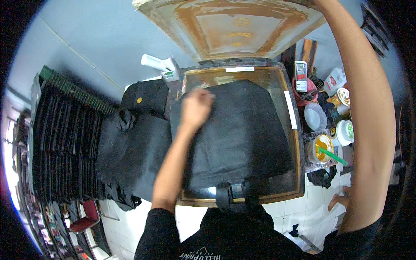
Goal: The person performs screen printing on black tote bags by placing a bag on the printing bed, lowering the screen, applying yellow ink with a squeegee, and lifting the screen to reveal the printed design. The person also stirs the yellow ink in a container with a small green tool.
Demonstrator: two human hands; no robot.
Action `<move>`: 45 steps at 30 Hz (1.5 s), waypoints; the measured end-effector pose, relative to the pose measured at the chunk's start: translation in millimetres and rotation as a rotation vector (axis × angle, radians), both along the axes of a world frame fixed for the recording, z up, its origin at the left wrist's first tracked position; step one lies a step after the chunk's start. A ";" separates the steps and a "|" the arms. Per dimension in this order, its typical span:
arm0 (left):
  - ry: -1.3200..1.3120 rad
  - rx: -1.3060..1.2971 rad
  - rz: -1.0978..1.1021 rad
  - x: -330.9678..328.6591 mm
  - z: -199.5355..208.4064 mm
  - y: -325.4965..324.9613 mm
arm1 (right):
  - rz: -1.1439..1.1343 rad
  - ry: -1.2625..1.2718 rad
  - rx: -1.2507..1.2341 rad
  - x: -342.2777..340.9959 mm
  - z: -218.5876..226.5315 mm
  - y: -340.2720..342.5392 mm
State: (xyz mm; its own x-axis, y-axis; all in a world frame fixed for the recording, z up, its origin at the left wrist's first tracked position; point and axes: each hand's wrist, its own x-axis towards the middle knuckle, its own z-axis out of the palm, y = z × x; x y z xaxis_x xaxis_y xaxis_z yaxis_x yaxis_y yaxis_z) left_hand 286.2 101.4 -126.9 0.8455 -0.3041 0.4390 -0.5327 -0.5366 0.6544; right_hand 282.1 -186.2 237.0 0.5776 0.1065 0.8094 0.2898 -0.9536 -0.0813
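A black fabric bag (242,134) lies flat on a glass-topped board with a wooden rim (297,164), its handles (224,197) hanging over the near edge. At the bag's far left corner is my left hand (198,106), slightly blurred, with fingers curled closed on the fabric; the fingertips are partly hidden. Above the far side of the board a screen printing frame (238,30) is tilted up, its mesh stained orange-brown around small yellow designs. My right arm (368,99) stretches up to the frame's right corner, where the hand passes out of the picture.
Left of the board lie more black bags (134,147) beside a tall stack of folded black bags (65,130). On the right are an ink tub (320,148) with a green stick, white jars (344,132) and a phone (300,76). A white bottle-like item (154,63) stands behind.
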 end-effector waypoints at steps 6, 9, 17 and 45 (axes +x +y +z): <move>-0.146 1.033 0.266 118.9 -48.9 215.7 | -0.032 -0.024 -0.019 7.1 0.9 -8.9; 0.024 1.174 0.199 147.9 -77.4 260.3 | -0.069 -0.037 -0.028 6.6 1.4 -9.5; -0.250 1.167 0.034 163.7 -32.8 291.0 | -0.140 -0.017 0.021 -11.1 -4.4 2.3; -0.187 0.112 -1.014 -281.4 42.3 -126.6 | -0.180 -0.070 0.035 -54.9 -33.5 13.7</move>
State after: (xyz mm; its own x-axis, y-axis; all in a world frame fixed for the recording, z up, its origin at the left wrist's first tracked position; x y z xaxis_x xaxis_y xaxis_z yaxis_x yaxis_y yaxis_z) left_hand 4.7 -25.1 -84.6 0.0911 -0.8821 0.4621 -0.8560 0.1678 0.4890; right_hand 227.2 -172.4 203.5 0.5273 -0.0223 0.8494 0.1205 -0.9876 -0.1007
